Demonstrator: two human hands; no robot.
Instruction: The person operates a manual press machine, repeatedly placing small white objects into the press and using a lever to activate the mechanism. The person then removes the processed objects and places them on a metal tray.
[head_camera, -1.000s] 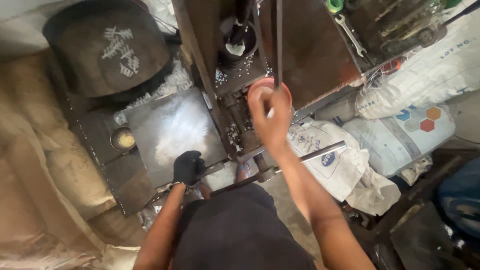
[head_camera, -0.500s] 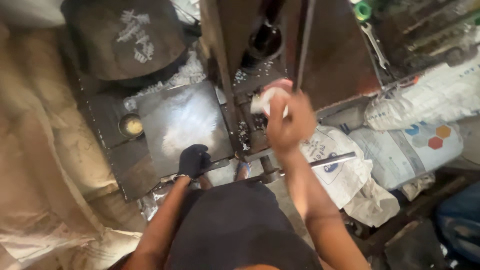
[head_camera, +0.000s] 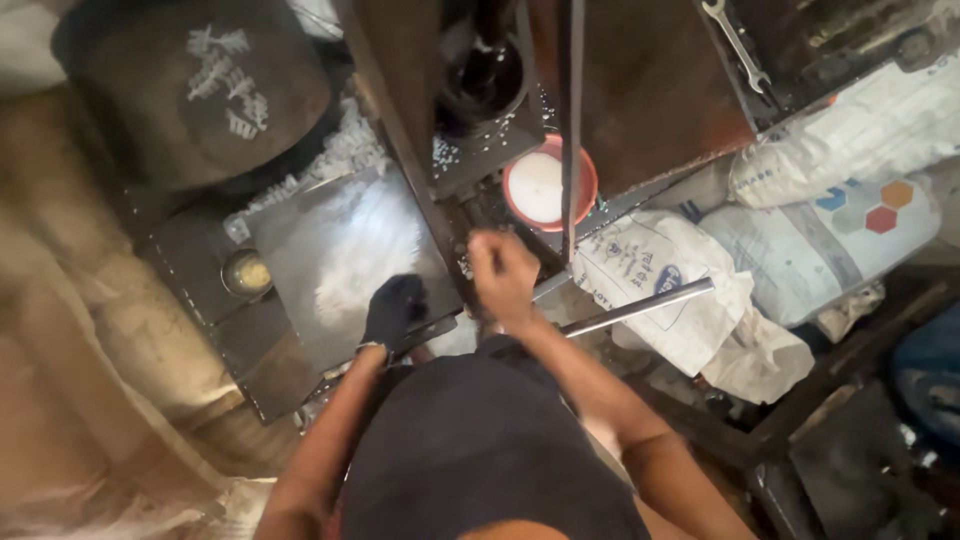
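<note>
the bowl (head_camera: 548, 186) is round, with an orange-red rim and a white inside, and it sits on the dark machine (head_camera: 640, 90) just above the right hand (head_camera: 503, 277). a thin upright rod (head_camera: 571, 120) crosses in front of the bowl. small pale bits (head_camera: 445, 152) lie scattered on the ledge beside it.

the right hand is bare and curled into a loose fist just below the bowl, apart from it, at the machine's front edge. its grip looks closed, but what it closes on, if anything, cannot be told from above.

the left hand (head_camera: 392, 310) wears a black glove and rests on the near edge of the metal sheet (head_camera: 335, 262), fingers bent down over it. whether that grip clamps the sheet or only presses on it is not clear.

the sheet is flat, grey and shiny, with a pale smear across its middle, and lies on a dark table (head_camera: 200, 275). a small round tin (head_camera: 246, 272) with something yellowish in it stands just left of the sheet. a big dark drum (head_camera: 205, 90) with white marks stands beyond it.

a silver bar (head_camera: 640, 305) sticks out to the right of the right hand, over white sacks (head_camera: 800, 220). a spanner (head_camera: 735, 40) lies on top of the machine.
</note>
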